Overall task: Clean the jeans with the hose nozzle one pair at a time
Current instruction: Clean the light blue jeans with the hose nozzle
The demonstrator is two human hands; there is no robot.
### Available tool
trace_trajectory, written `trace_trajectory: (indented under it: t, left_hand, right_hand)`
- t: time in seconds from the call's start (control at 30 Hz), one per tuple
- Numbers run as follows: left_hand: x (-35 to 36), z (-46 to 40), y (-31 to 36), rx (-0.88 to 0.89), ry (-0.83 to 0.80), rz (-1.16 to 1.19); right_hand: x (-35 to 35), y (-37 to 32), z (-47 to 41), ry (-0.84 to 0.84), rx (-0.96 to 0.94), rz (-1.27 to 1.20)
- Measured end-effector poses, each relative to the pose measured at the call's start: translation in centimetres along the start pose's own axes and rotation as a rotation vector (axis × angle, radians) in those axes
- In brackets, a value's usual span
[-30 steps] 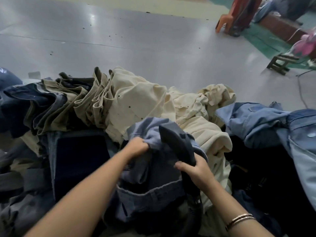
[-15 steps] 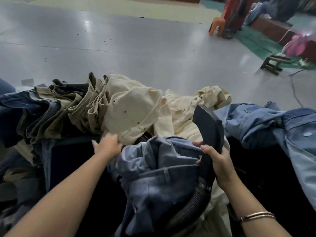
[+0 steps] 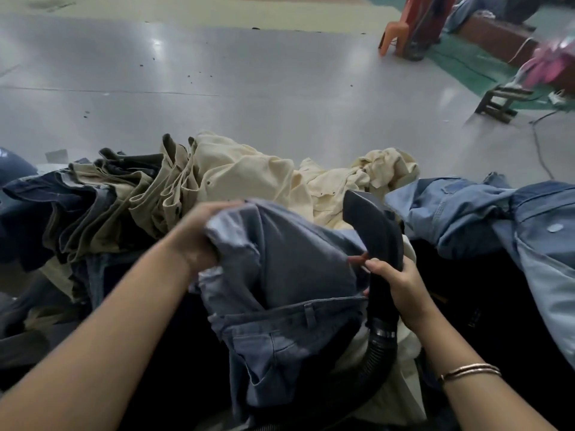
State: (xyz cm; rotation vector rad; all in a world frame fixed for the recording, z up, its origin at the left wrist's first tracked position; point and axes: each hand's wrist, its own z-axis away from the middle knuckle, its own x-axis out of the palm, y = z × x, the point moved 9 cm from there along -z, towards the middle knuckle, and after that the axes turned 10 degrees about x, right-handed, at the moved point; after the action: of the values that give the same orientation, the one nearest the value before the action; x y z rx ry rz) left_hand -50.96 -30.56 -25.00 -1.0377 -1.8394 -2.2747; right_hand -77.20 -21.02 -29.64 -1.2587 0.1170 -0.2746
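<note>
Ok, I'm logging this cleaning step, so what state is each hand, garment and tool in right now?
left hand: gripping the blue-grey jeans' upper edge
right hand: gripping the hose nozzle
blue-grey jeans: lifted, bunched, waistband toward the person
hose nozzle: tip raised, off the cloth
cream trousers: heaped behind
light blue jeans: crumpled, right

Grey-blue jeans (image 3: 280, 275) lie bunched at lower centre, waistband toward the bottom edge; the black hose nozzle (image 3: 373, 225) stands tilted against their right side.

A glossy grey floor (image 3: 249, 88) reflects overhead light; far right, an orange plastic chair (image 3: 393, 32) beside green flooring (image 3: 460, 62); a low wooden stool (image 3: 501, 102) nearer.
</note>
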Motion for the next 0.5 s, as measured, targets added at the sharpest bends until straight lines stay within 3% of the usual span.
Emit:
trace_trajectory:
  t: [0.07,0.13,0.17,0.2,0.27,0.4,0.5]
  left_hand:
    - [2.5,1.1,4.3,0.165,-0.225,0.294]
    - [-0.1,0.6,1.8,0.053,-0.012,0.189]
    - [-2.3,0.9,-0.7,-0.121,0.159,0.04]
    - [-3.1,1.5,-2.2,-0.21,0.201,-0.03]
    - [-3.4,2.2,-2.9,-0.287,0.229,-0.047]
    - [-2.5,1.7,0.2,-0.063,0.217,0.269]
    - [-0.3,2.7,-1.1,-0.132,0.145,0.283]
  right_hand:
    - [-1.1,-0.6,0.0,0.035,-0.031,-0.02]
    - [-1.6,-1.1,0.1,0.055,-0.064,-0.027]
    - [-1.5,-1.3,0.2,0.061,-0.07,-0.032]
    - [-1.5,-1.5,0.2,0.07,-0.074,-0.033]
    - [-1.2,-2.2,0.4,0.075,-0.095,-0.017]
    - [0.2,-3.3,1.4,0.047,-0.1,0.038]
    - [2.3,-3.7,2.5,-0.048,-0.087,0.014]
